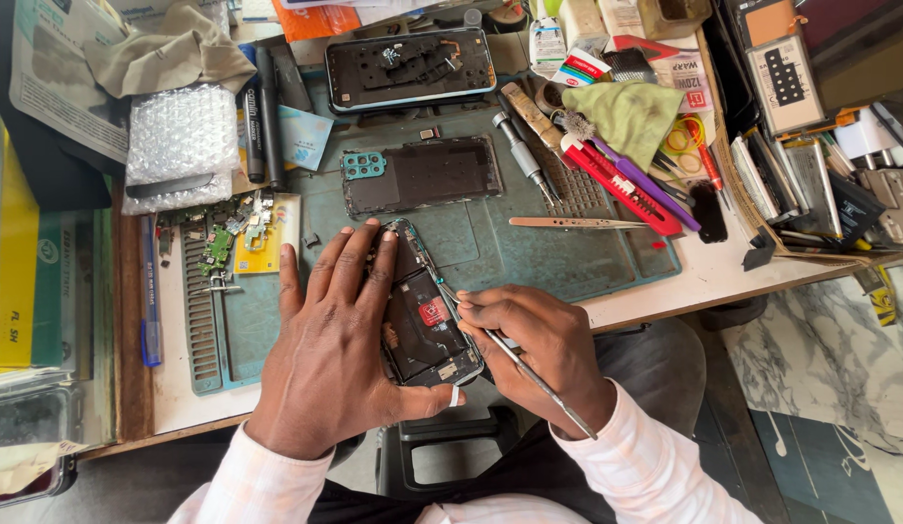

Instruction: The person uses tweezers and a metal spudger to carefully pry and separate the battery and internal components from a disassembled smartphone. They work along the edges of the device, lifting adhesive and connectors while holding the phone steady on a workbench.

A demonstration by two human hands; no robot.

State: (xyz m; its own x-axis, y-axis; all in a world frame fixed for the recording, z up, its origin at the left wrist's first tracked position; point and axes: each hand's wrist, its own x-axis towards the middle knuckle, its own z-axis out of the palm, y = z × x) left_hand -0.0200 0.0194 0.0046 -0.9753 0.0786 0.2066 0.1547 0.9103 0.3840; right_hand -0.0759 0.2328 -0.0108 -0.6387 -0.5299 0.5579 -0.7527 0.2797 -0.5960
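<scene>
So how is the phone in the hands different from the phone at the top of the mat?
The held phone lies tilted at the mat's near edge, under the left hand; the top phone lies flat, crosswise and untouched. The held phone shows a red patch inside; the top phone looks dark, with small metal bits. The right hand pokes a thin tool at the held phone only. Both are opened, backs off.

Matt teal rubber mat (pixel 490 247); shiny metal tweezers (pixel 573 223); soft green cloth (pixel 626 112); glossy bubble wrap (pixel 180 136); opened phone (pixel 427 315) showed bare metal and plastic.
</scene>
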